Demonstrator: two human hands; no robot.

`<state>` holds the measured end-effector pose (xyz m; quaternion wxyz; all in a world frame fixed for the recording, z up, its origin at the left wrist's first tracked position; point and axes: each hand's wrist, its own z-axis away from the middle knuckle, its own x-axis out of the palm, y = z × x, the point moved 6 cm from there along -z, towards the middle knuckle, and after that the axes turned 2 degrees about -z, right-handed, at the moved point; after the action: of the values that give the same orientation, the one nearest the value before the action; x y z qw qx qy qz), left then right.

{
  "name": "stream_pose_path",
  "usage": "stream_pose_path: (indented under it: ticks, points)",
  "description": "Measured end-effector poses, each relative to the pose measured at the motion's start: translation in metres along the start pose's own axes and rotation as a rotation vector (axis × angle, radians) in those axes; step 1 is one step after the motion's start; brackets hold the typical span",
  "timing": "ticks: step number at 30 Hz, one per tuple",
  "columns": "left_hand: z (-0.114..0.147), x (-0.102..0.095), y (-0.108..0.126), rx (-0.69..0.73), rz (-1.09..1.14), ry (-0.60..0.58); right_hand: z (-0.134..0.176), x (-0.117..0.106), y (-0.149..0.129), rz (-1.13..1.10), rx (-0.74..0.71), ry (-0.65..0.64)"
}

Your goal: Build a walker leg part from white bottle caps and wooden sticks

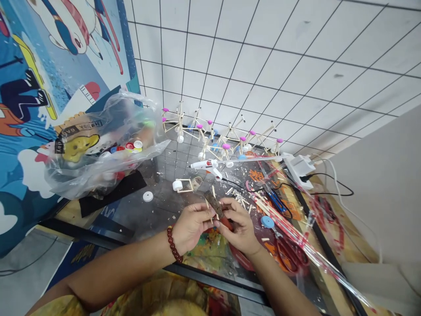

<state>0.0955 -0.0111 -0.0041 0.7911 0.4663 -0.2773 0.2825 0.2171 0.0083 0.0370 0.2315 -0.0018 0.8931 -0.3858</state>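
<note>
Low over the near part of the table, my hands meet. My left hand (194,221), a dark red bead bracelet at its wrist, pinches thin wooden sticks (207,204) between thumb and fingers. My right hand (240,224) is wrapped round a red-handled tool with a flat, brown, rusty-looking blade (214,203); its exact kind is unclear. The blade lies against the sticks. Just beyond my hands is a small stick frame on a white bottle cap (177,185). Behind it rests a white glue gun (204,164).
Several stick figures with pink tops (226,146) stand along the back. A clear plastic bag (131,149) of caps sits left, near a white disc (148,196). At right are stick scraps (241,199), a blue cap (267,221), scissors (286,254), long plastic packs (296,232) and a power strip (298,173).
</note>
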Motion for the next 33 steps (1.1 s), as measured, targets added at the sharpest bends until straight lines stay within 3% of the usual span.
stream_pose_path:
  ticks: [8,11,15,20,26,33]
  points:
    - [-0.001,-0.008,0.000,0.016,-0.153,0.017,0.003,0.005,0.003,0.012,0.007,-0.078]
    - [0.002,-0.004,0.006,0.063,-0.206,-0.012,0.002,0.004,0.002,-0.032,0.028,-0.047]
    - [0.005,0.004,0.014,0.107,-0.235,-0.097,0.005,-0.002,0.014,-0.194,0.220,0.077]
    - [0.007,0.009,-0.004,-0.041,-0.447,-0.277,0.013,-0.010,0.038,-0.288,0.440,0.244]
    - [0.007,0.008,-0.012,-0.080,-0.571,-0.363,0.013,-0.004,0.044,-0.412,0.520,0.199]
    - [0.008,0.009,-0.005,-0.065,-0.525,-0.367,0.013,0.000,0.041,-0.523,0.622,0.219]
